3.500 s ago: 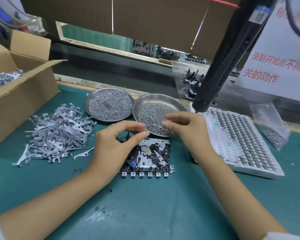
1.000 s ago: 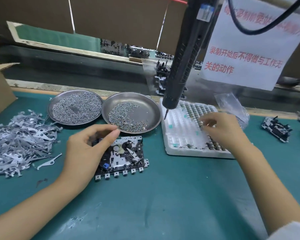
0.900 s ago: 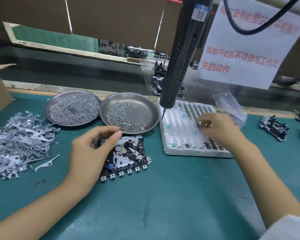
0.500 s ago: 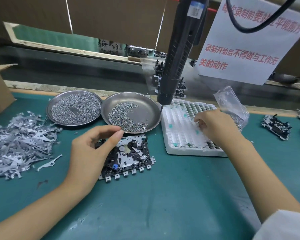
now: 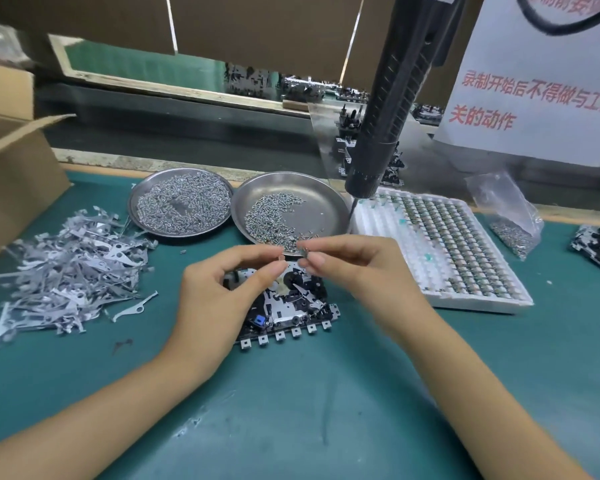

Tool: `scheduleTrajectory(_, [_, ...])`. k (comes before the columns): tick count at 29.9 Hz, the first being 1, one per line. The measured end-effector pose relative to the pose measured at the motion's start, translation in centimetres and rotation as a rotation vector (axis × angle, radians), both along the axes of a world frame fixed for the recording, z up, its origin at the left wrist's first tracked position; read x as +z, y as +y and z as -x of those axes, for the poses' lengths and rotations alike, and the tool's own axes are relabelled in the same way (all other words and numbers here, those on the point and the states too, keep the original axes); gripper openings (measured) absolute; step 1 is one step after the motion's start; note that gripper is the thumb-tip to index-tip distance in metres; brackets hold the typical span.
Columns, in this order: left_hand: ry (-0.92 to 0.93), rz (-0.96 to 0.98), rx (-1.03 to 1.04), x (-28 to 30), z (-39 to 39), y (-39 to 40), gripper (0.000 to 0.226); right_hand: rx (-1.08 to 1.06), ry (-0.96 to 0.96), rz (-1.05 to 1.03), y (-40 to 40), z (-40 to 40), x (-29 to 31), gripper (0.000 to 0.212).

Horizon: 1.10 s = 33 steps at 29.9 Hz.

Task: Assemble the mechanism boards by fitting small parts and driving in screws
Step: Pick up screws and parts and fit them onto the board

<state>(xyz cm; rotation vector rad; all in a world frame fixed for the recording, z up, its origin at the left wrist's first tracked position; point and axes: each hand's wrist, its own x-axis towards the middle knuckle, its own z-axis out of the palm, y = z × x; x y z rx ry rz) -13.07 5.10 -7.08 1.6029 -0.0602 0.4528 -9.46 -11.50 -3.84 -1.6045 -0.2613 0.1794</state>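
Observation:
A black and silver mechanism board (image 5: 291, 303) lies flat on the green mat in front of me. My left hand (image 5: 219, 292) hovers over its left part, thumb and forefinger pinched near something tiny that I cannot make out. My right hand (image 5: 354, 268) is just above the board's far edge and pinches a small metal part (image 5: 305, 251) between thumb and forefinger. The two sets of fingertips nearly meet. A black electric screwdriver (image 5: 392, 109) hangs from above, its tip over the left edge of the white parts tray (image 5: 478, 299).
Two steel dishes of screws, the left dish (image 5: 139, 216) and the right dish (image 5: 329, 206), stand behind the board. A heap of flat metal levers (image 5: 70, 268) lies at left beside a cardboard box (image 5: 18, 168). A plastic bag of screws (image 5: 510, 223) and another mechanism (image 5: 596, 247) sit at right.
My right hand left the white tray and came back left over the board with a small part. My left hand stayed over the board; the fingertips now almost touch.

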Motion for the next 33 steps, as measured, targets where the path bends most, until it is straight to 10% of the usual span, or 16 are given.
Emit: scheduleTrajectory(33, [-0.129, -0.247, -0.022, -0.4, 0.0, 0.3, 0.023, 0.063, -0.205, 0.099, 0.2, 0.8, -1.8, 0.016])
